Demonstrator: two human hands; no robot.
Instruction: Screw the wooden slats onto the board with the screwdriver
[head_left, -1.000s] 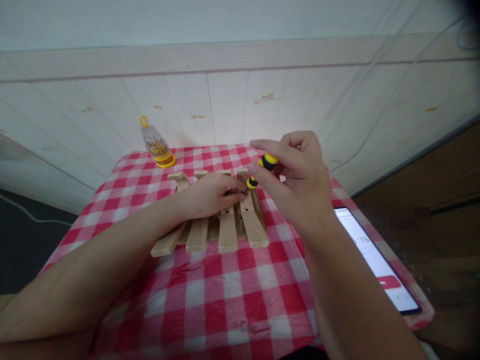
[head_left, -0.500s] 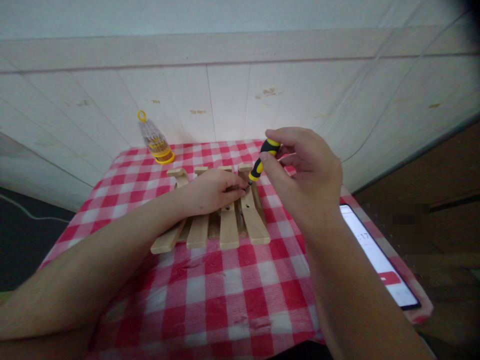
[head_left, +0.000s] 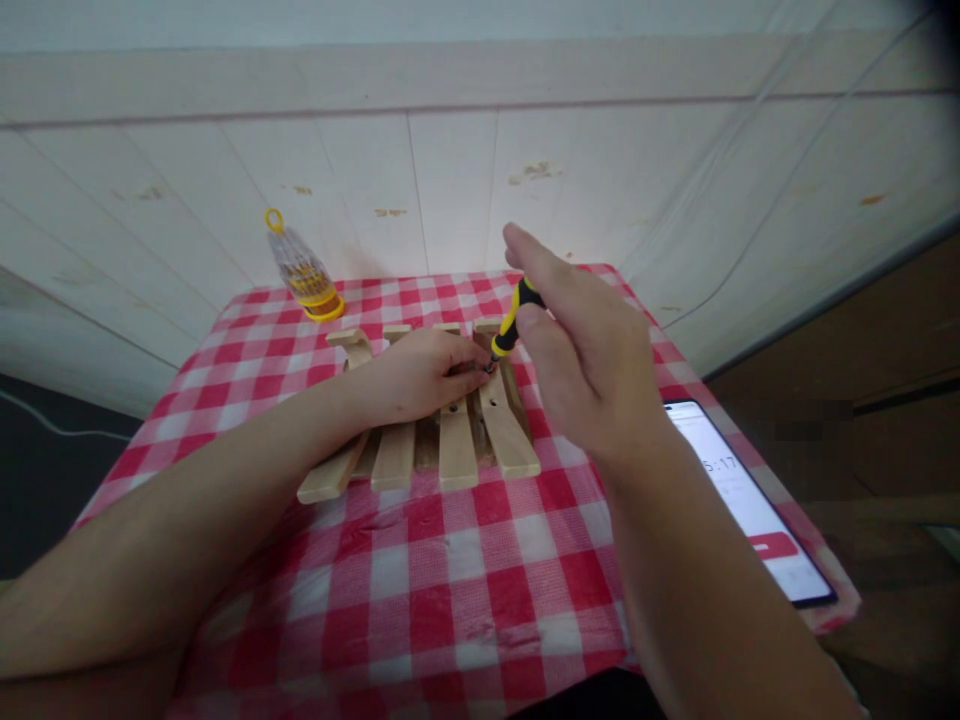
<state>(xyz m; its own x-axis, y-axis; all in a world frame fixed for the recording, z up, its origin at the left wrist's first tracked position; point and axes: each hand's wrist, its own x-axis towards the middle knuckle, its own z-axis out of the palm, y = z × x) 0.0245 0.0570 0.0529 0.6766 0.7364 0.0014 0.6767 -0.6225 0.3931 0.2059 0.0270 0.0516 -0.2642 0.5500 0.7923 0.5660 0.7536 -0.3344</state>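
Note:
A slatted wooden piece [head_left: 459, 458], with several pale slats curved up at the far end, lies on the table. My left hand [head_left: 420, 375] rests across its slats. Thumb and forefinger come together at the screwdriver's tip; whatever they pinch is too small to make out. A black-and-yellow screwdriver [head_left: 507, 332] slants down to the rightmost slat, its tip close by those fingertips. My right hand [head_left: 592, 350] has the handle between thumb and palm, with the fingers stretched out over its top end. Small dark holes show in the two right slats.
A red-and-white checked cloth [head_left: 420, 600] covers the table. At the back left stands a clear, yellow-based container of bits [head_left: 306, 275]. A lit phone [head_left: 750, 500] lies along the right edge, partly behind my right forearm. A white panelled wall [head_left: 457, 190] rises behind.
My right hand has rolled over the screwdriver handle, its fingers straightening and covering more of it. My left hand stays on the slats. The whole view has shifted slightly.

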